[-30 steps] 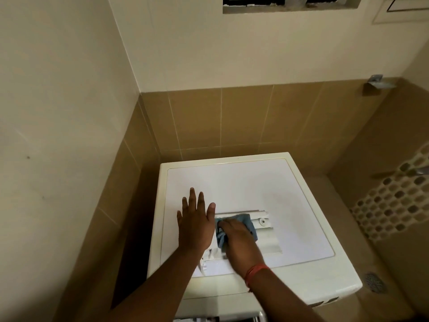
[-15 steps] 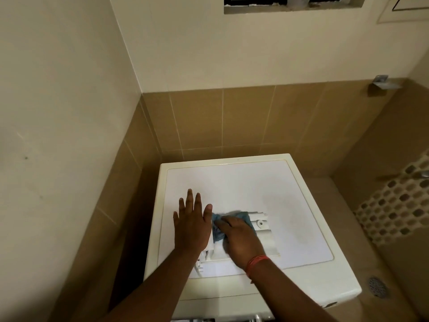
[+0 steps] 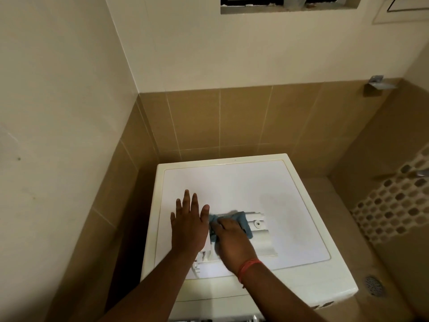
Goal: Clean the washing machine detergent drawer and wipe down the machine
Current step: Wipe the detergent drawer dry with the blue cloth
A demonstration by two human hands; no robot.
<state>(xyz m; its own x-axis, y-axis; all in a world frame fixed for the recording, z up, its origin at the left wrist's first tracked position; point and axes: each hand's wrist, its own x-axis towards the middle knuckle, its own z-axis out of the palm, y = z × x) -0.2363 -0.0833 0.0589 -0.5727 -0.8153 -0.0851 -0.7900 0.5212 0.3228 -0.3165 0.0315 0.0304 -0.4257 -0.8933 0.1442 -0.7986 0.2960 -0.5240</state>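
The white detergent drawer (image 3: 262, 238) lies on top of the white washing machine (image 3: 243, 182), near its front. My right hand (image 3: 232, 242) is closed on a blue cloth (image 3: 243, 221) and presses it onto the drawer's left half. My left hand (image 3: 189, 224) lies flat, fingers spread, on the machine top against the drawer's left edge. The two hands hide most of the drawer's left part.
The machine stands in a corner, with a beige wall (image 3: 58, 135) close on the left and brown tiles (image 3: 232, 122) behind. A floor drain (image 3: 373, 285) sits at the lower right. A mosaic tile band (image 3: 394, 203) runs along the right wall.
My right hand and the cloth have slid a little to the left across the drawer. My left hand has stayed flat in about the same place.
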